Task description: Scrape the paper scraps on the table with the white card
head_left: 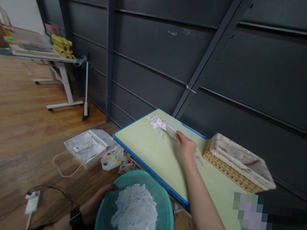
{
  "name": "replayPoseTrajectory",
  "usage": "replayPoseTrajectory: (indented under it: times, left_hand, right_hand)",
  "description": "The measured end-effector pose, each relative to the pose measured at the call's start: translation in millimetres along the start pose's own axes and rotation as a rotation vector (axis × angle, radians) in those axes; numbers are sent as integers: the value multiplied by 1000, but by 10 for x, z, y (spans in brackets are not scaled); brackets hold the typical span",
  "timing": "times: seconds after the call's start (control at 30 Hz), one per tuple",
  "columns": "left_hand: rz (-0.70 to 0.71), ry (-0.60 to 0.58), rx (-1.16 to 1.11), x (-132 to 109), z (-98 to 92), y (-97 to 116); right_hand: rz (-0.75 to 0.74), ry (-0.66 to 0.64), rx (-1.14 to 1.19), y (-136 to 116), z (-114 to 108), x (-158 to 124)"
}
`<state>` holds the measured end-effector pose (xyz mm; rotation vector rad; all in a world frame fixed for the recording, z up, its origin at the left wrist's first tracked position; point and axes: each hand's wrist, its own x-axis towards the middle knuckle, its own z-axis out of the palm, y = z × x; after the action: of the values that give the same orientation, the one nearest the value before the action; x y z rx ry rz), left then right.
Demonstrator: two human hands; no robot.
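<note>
My left hand [96,202], with a dark watch on the wrist, grips the rim of a green plastic basket [167,216] at the lower middle. Inside the basket lies a heap of torn white paper pieces [136,216]. My right hand [186,146] reaches across the pale yellow tabletop [152,147] and is closed around a thin, flat, whitish tool [171,131]; its exact kind is unclear. The tool's far end touches a small pile of white scraps [156,122] near the table's back corner. A few pinkish bits lie by my right wrist.
A woven basket with a cloth lining [234,167] stands at the table's right. On the floor to the left are an open white box [85,147], a spotted plastic bag [114,157] and a power strip [32,202] with cords. A dark panelled wall [156,47] rises behind.
</note>
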<state>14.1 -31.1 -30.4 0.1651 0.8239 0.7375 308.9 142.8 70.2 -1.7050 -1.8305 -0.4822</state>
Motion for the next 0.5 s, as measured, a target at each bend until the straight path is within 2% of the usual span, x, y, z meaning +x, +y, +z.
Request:
replayPoseTrajectory:
  times: [0.27, 0.5]
  left_hand:
    - [53, 16, 18, -137, 158, 118]
    - [80, 16, 13, -211, 281, 102]
  right_hand:
    - [2, 52, 35, -33, -61, 2]
    - [-75, 9, 60, -146, -54, -42]
